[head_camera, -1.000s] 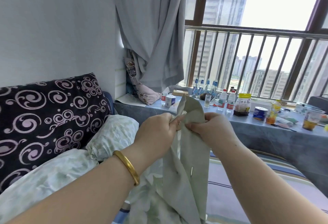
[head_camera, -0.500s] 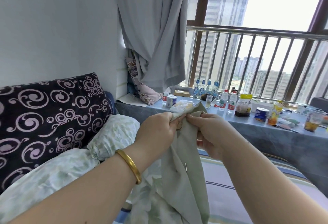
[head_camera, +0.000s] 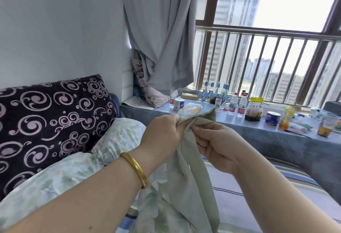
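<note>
Cloth [head_camera: 191, 173]: we pinch its top edge, left hand [head_camera: 162, 136] fingers curled round it, right hand [head_camera: 215, 146] fingertips pinching just beside; remainder hangs below both.

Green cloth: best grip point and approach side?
Grip the green cloth at its bunched top edge, pinching from either side as the left hand and right hand do; the rest hangs limp below, so lower grips would likely gather slack.

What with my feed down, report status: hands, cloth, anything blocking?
Left hand grips green cloth at its top edge. Right hand pinches it alongside. Cloth hangs slack below. Nothing blocking the hands.
</note>
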Available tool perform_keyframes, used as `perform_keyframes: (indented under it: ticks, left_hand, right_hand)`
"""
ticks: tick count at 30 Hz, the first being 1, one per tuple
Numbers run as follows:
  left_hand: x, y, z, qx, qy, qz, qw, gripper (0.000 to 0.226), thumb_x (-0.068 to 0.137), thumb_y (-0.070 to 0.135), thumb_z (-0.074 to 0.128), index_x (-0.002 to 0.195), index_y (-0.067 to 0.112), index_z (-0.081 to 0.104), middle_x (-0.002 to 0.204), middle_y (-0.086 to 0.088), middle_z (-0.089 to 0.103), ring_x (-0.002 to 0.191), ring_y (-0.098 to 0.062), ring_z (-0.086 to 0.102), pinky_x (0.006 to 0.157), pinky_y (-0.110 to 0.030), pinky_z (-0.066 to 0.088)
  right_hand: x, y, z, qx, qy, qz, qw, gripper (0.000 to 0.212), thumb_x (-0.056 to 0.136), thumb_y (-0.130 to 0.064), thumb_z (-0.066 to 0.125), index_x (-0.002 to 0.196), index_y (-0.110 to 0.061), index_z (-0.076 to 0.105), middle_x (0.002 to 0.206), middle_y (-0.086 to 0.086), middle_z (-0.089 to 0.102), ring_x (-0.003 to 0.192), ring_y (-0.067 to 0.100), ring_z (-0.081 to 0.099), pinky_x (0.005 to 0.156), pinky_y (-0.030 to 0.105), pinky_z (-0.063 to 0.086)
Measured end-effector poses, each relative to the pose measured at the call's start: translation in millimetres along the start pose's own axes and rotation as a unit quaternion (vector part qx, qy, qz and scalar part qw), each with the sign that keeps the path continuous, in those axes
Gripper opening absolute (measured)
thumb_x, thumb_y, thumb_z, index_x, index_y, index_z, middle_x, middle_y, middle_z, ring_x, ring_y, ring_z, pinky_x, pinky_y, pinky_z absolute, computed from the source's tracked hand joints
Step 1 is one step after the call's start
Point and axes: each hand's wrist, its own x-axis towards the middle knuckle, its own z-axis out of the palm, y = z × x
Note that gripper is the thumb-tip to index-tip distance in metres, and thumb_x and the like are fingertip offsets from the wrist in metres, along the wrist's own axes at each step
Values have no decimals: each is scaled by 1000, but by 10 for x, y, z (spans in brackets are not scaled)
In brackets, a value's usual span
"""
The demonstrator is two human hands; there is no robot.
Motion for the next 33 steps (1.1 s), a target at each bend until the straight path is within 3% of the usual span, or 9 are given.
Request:
perform_keyframes:
  ticks: [4, 8, 12, 16, 20, 25, 30, 33]
  left_hand:
    - [-13, -11, 42, -35, -3, -14, 999, 46, 101, 35, 49, 60, 21, 36, 65, -4, 56, 75, -33, 54, 64, -37, 31]
    - [-58, 8, 93, -78, 21, -16, 997, 40, 101, 37, 49, 66, 18, 48, 71, -9, 64, 77, -31, 59, 67, -38, 40]
    - [-52, -23, 117, -76, 30, -24, 996, 40, 101, 34, 50, 74, 5, 57, 75, -13, 67, 77, -34, 59, 71, -42, 45]
    - [-31, -92, 107, -94, 27, -47, 994, 31, 101, 29, 52, 76, 13, 61, 76, -7, 69, 78, -28, 62, 69, -36, 44]
    - [-28, -132, 122, -139, 18, -58, 988, 36, 100, 40, 50, 81, 14, 66, 76, 0, 71, 77, -19, 63, 72, -31, 46]
    - [-18, -128, 128, -230, 16, -90, 969, 36, 98, 49, 50, 77, 25, 68, 67, 10, 67, 68, -9, 60, 67, -24, 48]
    - [28, -131, 84, -251, -6, -86, 964, 35, 97, 49, 51, 87, 24, 72, 78, 2, 73, 75, -11, 62, 77, -29, 50]
    - [35, -114, 48, -265, -42, -77, 960, 30, 97, 49, 50, 85, 32, 72, 73, 16, 69, 71, 1, 58, 76, -19, 48]
  right_hand:
    - [4, 89, 53, -5, 54, -12, 998, 15, 91, -2, 62, 83, 0, 75, 77, 16, 76, 61, 23, 73, 53, 30, 59]
    - [23, 164, 113, -34, 112, -35, 992, 12, 92, -10, 66, 85, -6, 75, 75, 12, 76, 60, 21, 72, 54, 29, 59]
    - [10, 101, 175, 29, 98, -15, 995, 22, 97, -12, 57, 82, -2, 70, 64, 9, 66, 49, 17, 61, 45, 22, 50]
    - [-5, 17, 154, 115, 69, 8, 991, 27, 98, -4, 47, 82, 5, 68, 65, 14, 68, 52, 19, 68, 49, 21, 56]
    - [-34, 76, 126, 38, 21, 5, 999, 13, 95, 0, 57, 88, 1, 68, 67, 9, 68, 52, 11, 62, 48, 14, 50]
    - [-16, 154, 133, -52, 89, 8, 995, 18, 93, -12, 66, 75, -12, 69, 59, -2, 60, 42, 5, 44, 38, 15, 31]
    - [-22, 148, 161, -87, 100, -65, 989, 23, 93, -12, 66, 72, -14, 76, 62, 0, 65, 44, 8, 47, 40, 18, 32]
    - [-21, 152, 171, -79, 99, -73, 989, 23, 95, -14, 64, 75, -15, 76, 61, -1, 64, 44, 8, 48, 40, 19, 33]
